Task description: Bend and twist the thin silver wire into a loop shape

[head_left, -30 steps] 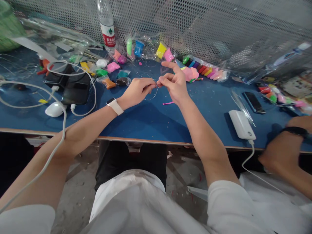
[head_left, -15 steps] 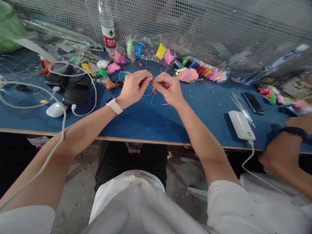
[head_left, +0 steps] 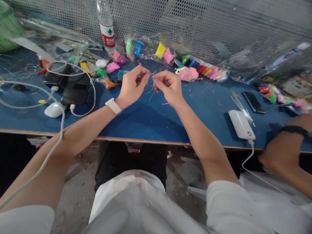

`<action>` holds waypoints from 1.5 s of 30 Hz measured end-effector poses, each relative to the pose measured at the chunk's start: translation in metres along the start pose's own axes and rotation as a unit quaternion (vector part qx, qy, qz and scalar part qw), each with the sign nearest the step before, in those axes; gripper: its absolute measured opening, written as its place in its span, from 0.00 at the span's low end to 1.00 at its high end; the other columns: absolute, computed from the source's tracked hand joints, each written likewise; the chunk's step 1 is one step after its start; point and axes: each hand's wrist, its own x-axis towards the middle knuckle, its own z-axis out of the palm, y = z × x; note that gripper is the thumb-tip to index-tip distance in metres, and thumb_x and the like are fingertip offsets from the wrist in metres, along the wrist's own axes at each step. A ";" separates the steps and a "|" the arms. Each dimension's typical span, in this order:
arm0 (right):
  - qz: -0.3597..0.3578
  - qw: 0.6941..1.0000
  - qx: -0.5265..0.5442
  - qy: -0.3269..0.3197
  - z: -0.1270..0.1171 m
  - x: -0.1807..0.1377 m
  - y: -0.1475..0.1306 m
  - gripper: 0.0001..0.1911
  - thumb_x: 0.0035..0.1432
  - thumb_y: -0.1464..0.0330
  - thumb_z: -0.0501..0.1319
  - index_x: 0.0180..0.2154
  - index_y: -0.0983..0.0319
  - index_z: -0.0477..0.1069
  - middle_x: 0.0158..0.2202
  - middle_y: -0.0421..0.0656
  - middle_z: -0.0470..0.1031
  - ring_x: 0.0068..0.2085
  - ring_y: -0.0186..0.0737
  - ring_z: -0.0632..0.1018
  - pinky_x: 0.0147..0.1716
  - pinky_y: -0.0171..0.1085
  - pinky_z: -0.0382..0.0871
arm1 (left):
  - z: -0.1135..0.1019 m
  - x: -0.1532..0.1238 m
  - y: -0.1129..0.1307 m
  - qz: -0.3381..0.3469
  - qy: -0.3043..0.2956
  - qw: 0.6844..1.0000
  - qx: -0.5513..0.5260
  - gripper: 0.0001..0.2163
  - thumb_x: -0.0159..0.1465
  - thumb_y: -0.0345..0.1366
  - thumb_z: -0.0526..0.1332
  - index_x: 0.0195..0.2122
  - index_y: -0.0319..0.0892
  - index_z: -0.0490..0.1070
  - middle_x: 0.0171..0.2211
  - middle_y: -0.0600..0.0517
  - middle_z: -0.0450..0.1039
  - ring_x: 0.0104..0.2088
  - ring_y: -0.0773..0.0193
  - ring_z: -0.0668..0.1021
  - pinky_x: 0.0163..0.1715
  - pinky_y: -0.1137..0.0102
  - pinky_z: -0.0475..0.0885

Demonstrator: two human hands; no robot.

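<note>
Both hands hover over the middle of the blue table, fingertips close together around a thin pale wire or thread (head_left: pixel 151 94). My left hand (head_left: pixel 134 83), with a pale band at the wrist, pinches one part of it. My right hand (head_left: pixel 168 85) is closed on another part between thumb and forefinger. Loose ends curve and hang below the fingers; whether it is wire or thread is hard to tell. Just under my right hand lies a small purple stick (head_left: pixel 165 104). A pink clay figure (head_left: pixel 187 74) with a yellow, eyed head rests beyond that hand.
Bagged coloured clay (head_left: pixel 138 49) lines the mesh screen (head_left: pixel 195 29), beside a water bottle (head_left: pixel 107 32). Left are power banks (head_left: pixel 76 89), a looping white cable (head_left: pixel 94 91) and a white mouse (head_left: pixel 54 110). Right are a white power bank (head_left: pixel 241 124), a phone (head_left: pixel 253 102) and another person's arm (head_left: pixel 282 149).
My hands have drawn slightly apart, opening a small gap between the fingertips where more of the thin strand shows. The view has shifted a little; table items look unmoved.
</note>
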 end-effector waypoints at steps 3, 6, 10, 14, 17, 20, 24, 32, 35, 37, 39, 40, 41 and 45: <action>-0.001 1.000 0.010 0.006 0.000 0.000 -0.001 0.35 0.59 0.28 0.66 0.44 0.51 0.81 0.31 0.39 0.77 0.31 0.40 0.80 0.35 0.46 0.84 | -0.002 0.000 0.001 -0.004 0.009 1.000 0.008 0.20 0.79 0.59 0.60 0.41 0.47 0.72 0.30 0.53 0.75 0.26 0.69 0.75 0.25 0.70 0.71; 0.007 1.000 0.011 0.016 0.000 0.000 -0.001 0.35 0.59 0.28 0.65 0.45 0.50 0.81 0.32 0.39 0.78 0.33 0.41 0.80 0.37 0.47 0.85 | -0.003 -0.001 0.000 0.006 0.020 0.999 0.036 0.21 0.80 0.59 0.58 0.40 0.47 0.73 0.27 0.54 0.72 0.26 0.68 0.75 0.27 0.69 0.71; 0.016 1.000 0.002 0.010 0.000 -0.001 -0.001 0.34 0.61 0.29 0.65 0.46 0.51 0.79 0.30 0.39 0.76 0.32 0.40 0.79 0.35 0.45 0.84 | -0.003 -0.002 -0.002 0.029 0.036 0.995 0.090 0.22 0.80 0.60 0.56 0.41 0.49 0.75 0.26 0.54 0.69 0.27 0.65 0.76 0.29 0.67 0.69; 0.011 1.000 -0.004 -0.009 0.001 -0.002 0.001 0.32 0.64 0.31 0.64 0.46 0.51 0.77 0.29 0.37 0.73 0.31 0.39 0.78 0.34 0.43 0.82 | -0.003 -0.002 -0.004 0.038 0.046 0.991 0.116 0.22 0.81 0.60 0.54 0.42 0.49 0.75 0.27 0.54 0.68 0.28 0.65 0.75 0.31 0.67 0.69; 0.008 1.000 -0.014 -0.010 0.001 -0.003 0.000 0.31 0.64 0.32 0.65 0.45 0.51 0.77 0.30 0.37 0.73 0.32 0.40 0.79 0.36 0.43 0.84 | -0.003 -0.001 -0.005 0.038 0.056 0.991 0.119 0.22 0.81 0.59 0.55 0.42 0.48 0.75 0.27 0.54 0.69 0.28 0.65 0.74 0.32 0.67 0.70; -0.003 1.000 -0.024 -0.012 -0.001 -0.005 -0.001 0.29 0.65 0.33 0.64 0.45 0.50 0.77 0.29 0.38 0.73 0.32 0.40 0.79 0.39 0.45 0.86 | -0.004 -0.001 -0.004 0.036 0.044 0.993 0.103 0.18 0.80 0.56 0.58 0.44 0.48 0.75 0.27 0.54 0.70 0.27 0.66 0.73 0.32 0.67 0.71; -0.003 0.999 -0.045 -0.027 -0.001 -0.008 -0.002 0.27 0.68 0.35 0.63 0.46 0.49 0.78 0.31 0.39 0.75 0.35 0.43 0.81 0.44 0.48 0.86 | -0.003 -0.001 -0.002 0.033 0.018 0.997 0.063 0.14 0.80 0.53 0.61 0.48 0.49 0.73 0.33 0.53 0.73 0.29 0.67 0.76 0.31 0.68 0.72; -0.045 0.995 -0.088 0.005 -0.006 -0.004 -0.006 0.28 0.69 0.36 0.63 0.44 0.52 0.79 0.39 0.42 0.80 0.41 0.42 0.81 0.45 0.45 0.85 | -0.012 0.006 -0.005 0.062 -0.020 0.996 0.060 0.15 0.75 0.52 0.66 0.42 0.47 0.69 0.39 0.50 0.73 0.34 0.66 0.78 0.33 0.68 0.74; -0.062 0.996 -0.070 0.007 -0.013 0.000 -0.002 0.28 0.68 0.36 0.64 0.44 0.53 0.80 0.40 0.41 0.79 0.39 0.40 0.80 0.40 0.42 0.85 | -0.015 0.008 -0.007 0.086 -0.055 0.994 0.047 0.14 0.73 0.51 0.68 0.41 0.47 0.70 0.40 0.50 0.73 0.35 0.64 0.78 0.36 0.66 0.76; -0.064 0.996 -0.055 -0.005 -0.017 0.002 0.002 0.28 0.68 0.36 0.65 0.44 0.53 0.79 0.36 0.39 0.76 0.35 0.37 0.78 0.35 0.39 0.83 | -0.016 0.009 -0.008 0.101 -0.079 0.991 0.035 0.13 0.73 0.49 0.68 0.41 0.47 0.71 0.38 0.50 0.73 0.36 0.63 0.79 0.38 0.64 0.78; -0.067 0.997 -0.045 -0.017 -0.020 0.004 0.004 0.28 0.68 0.37 0.66 0.45 0.54 0.79 0.32 0.37 0.73 0.31 0.35 0.76 0.32 0.37 0.80 | -0.016 0.010 -0.009 0.111 -0.098 0.989 0.030 0.12 0.72 0.47 0.68 0.41 0.46 0.71 0.37 0.50 0.73 0.35 0.62 0.78 0.40 0.63 0.78; -0.070 0.996 -0.043 -0.024 -0.022 0.004 0.004 0.27 0.67 0.37 0.67 0.44 0.54 0.79 0.31 0.37 0.73 0.31 0.35 0.75 0.31 0.37 0.78 | -0.016 0.010 -0.010 0.116 -0.107 0.987 0.030 0.12 0.72 0.46 0.69 0.41 0.46 0.71 0.37 0.51 0.73 0.35 0.62 0.78 0.40 0.62 0.78; -0.073 0.996 -0.043 -0.033 -0.023 0.004 0.003 0.27 0.66 0.37 0.69 0.43 0.54 0.80 0.31 0.37 0.73 0.31 0.35 0.75 0.30 0.36 0.77 | -0.016 0.009 -0.010 0.120 -0.116 0.985 0.031 0.11 0.72 0.45 0.69 0.41 0.46 0.71 0.37 0.51 0.74 0.34 0.62 0.77 0.39 0.62 0.78; -0.082 0.994 -0.045 -0.064 -0.024 0.004 -0.004 0.28 0.61 0.37 0.73 0.39 0.55 0.80 0.34 0.39 0.76 0.34 0.36 0.76 0.30 0.36 0.74 | -0.015 0.008 -0.010 0.130 -0.151 0.980 0.027 0.10 0.73 0.44 0.68 0.41 0.46 0.71 0.36 0.51 0.74 0.32 0.63 0.75 0.38 0.63 0.76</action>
